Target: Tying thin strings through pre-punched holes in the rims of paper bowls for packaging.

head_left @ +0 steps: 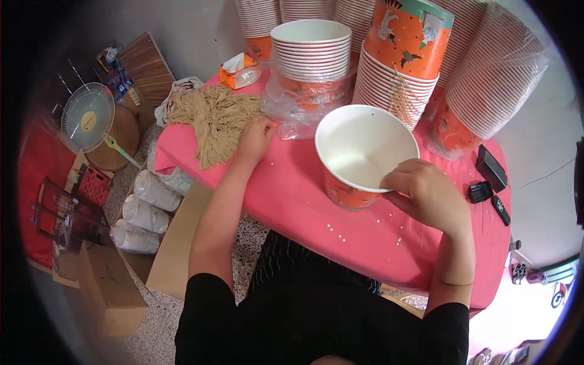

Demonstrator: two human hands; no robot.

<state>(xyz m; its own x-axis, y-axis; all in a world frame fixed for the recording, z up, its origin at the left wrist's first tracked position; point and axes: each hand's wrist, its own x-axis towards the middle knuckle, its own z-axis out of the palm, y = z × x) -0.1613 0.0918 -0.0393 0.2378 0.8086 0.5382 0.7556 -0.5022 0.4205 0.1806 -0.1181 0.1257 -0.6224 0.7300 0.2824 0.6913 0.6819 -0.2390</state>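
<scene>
**Right hand on the bucket rim, left hand at the twine**

A single paper bucket (365,155), white inside and orange outside, stands upright on the pink-covered bench (292,201), its mouth open and empty as far as can be seen. The right hand (426,191) grips its near rim, fingers curled over the edge. The left hand (255,137) lies well to the left, fingers closed on a tangle of tan twine (213,118). So the bucket sits right of centre, nearer the right hand. Behind it stand stacks of nested buckets (311,52), some in clear plastic.
</scene>
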